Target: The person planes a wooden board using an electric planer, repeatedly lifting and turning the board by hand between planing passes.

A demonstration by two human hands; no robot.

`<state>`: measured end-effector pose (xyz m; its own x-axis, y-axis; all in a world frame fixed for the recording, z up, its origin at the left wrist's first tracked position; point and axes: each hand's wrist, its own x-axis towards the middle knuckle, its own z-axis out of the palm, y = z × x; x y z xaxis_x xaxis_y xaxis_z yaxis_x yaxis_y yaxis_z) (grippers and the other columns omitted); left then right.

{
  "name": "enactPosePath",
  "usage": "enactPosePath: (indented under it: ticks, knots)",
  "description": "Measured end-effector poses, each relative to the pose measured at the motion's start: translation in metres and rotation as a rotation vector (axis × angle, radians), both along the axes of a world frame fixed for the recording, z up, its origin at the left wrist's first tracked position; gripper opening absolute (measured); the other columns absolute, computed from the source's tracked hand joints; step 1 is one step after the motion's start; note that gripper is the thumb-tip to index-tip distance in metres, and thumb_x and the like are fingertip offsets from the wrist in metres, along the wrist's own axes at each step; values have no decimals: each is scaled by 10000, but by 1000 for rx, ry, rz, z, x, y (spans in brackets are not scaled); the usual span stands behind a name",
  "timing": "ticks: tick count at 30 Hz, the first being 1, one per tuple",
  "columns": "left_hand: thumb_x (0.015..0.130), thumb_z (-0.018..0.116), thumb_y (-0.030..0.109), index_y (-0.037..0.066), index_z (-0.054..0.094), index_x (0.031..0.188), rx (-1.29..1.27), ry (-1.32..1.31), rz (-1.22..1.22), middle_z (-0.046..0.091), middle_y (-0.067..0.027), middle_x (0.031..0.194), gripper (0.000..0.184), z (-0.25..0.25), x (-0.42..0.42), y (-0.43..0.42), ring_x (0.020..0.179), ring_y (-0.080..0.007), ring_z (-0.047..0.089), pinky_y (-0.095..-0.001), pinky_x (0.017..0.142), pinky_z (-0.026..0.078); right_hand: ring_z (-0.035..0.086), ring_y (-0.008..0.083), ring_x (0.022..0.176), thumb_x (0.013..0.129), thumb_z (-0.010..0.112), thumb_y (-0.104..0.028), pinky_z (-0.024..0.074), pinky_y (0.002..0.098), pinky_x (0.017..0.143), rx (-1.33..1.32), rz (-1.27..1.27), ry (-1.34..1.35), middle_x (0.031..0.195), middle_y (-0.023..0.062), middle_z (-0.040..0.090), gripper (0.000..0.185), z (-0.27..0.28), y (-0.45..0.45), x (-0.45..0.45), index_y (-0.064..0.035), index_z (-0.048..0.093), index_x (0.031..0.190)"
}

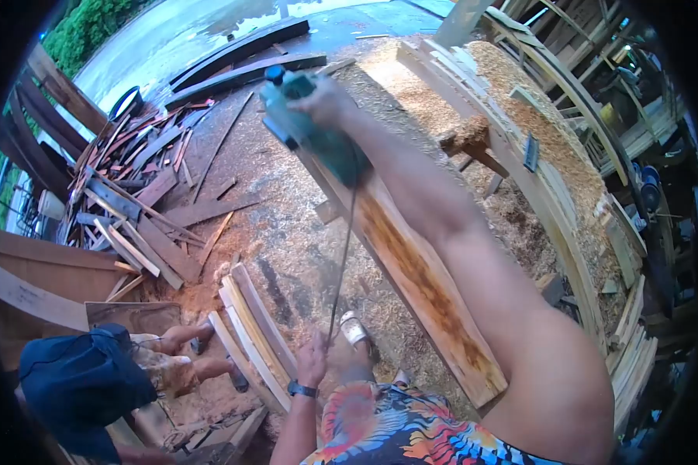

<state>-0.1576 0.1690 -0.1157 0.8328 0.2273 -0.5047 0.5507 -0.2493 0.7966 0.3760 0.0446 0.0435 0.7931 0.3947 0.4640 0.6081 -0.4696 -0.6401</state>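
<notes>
My right hand [323, 101] is closed around the handle of a green electric planer [341, 155], with the arm stretched far forward. The planer is slightly blurred and rests on the far end of a long plank [423, 279]. A dark brown streak runs along the plank's pale upper face. From the planer a black cord [341, 287] runs back toward my body. Beside my waist, my left hand [312, 359] has its fingers closed on that cord, and a dark watch [302, 389] sits on the wrist.
Another person in a dark blue shirt [85, 380] bends over at the lower left. Several cut strips [256, 333] lean nearby. Scrap wood [147, 194] is heaped on the left. A long curved board [551, 209] stands at the right, and shavings [287, 186] cover the ground.
</notes>
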Motion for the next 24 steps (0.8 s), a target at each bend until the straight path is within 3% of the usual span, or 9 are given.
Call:
enactPosePath:
  ticks: [4, 5, 9, 13, 14, 16, 17, 22, 24]
  knots:
    - [987, 513, 594, 46, 765, 860, 316, 175, -537, 712, -167, 790, 617, -36, -51, 1, 726, -306, 685, -414, 693, 533, 710, 316, 940, 771, 833, -374, 561, 395, 856, 199, 55, 185, 1048, 167, 738, 458, 41, -91, -184, -75, 720, 1098]
    - [967, 518, 621, 57, 765, 855, 373, 153, -683, 714, -182, 800, 626, -47, -66, -1, 755, -338, 692, -437, 713, 535, 697, 198, 979, 818, 794, -209, 536, 351, 904, 77, 4, 309, 1120, 116, 746, 453, 33, -119, -221, -44, 686, 1226]
    - [905, 568, 666, 81, 766, 907, 504, 76, -1295, 740, -190, 889, 617, -98, -103, -41, 877, -388, 711, -473, 785, 549, 678, 159, 943, 817, 841, -196, 551, 324, 848, 192, -144, 464, 1056, 101, 747, 462, 40, -231, -423, -8, 684, 1208]
    - [820, 714, 632, 48, 720, 1114, 291, 226, -1259, 734, -206, 1070, 654, 14, -87, -132, 970, -372, 712, -450, 829, 562, 711, 198, 950, 808, 855, -342, 555, 338, 865, 123, -355, 573, 1059, 169, 756, 601, 29, -322, -569, 36, 660, 1233]
    - [822, 734, 561, -36, 713, 989, 129, 2, -1154, 731, -243, 933, 620, -24, -107, -139, 916, -409, 710, -475, 801, 561, 706, 190, 954, 806, 857, -347, 554, 338, 866, 97, -437, 657, 1060, 175, 756, 606, 37, -342, -598, 36, 661, 1233]
    - [873, 682, 584, -44, 696, 1058, 221, -79, -1219, 719, -283, 994, 655, 27, -110, -181, 934, -426, 706, -460, 847, 563, 689, 160, 802, 891, 779, -398, 554, 317, 740, 132, -456, 673, 897, 136, 741, 542, 59, -373, -651, 20, 664, 1215]
    - [900, 671, 592, -31, 681, 1163, 209, -72, -1151, 740, -215, 1035, 676, 0, -122, -195, 961, -329, 725, -434, 839, 558, 660, 144, 738, 926, 732, -415, 533, 307, 681, 239, -494, 763, 839, 107, 707, 506, 61, -392, -673, 10, 662, 1191]
    - [1032, 543, 509, 15, 626, 1095, -541, 229, -634, 747, -166, 1036, 506, 38, -151, -275, 885, -225, 728, -334, 771, 574, 492, 83, 486, 1036, 513, -538, 392, 261, 445, 463, -593, 830, 638, -1, 532, 504, 68, -459, -744, -47, 627, 1058]
    - [1012, 567, 534, -8, 619, 1079, -498, 256, -545, 733, -147, 950, 548, 34, -157, -295, 786, -205, 718, -330, 668, 574, 496, 98, 467, 1021, 501, -590, 390, 262, 435, 433, -639, 836, 626, 10, 542, 567, 48, -486, -764, -38, 623, 1067]
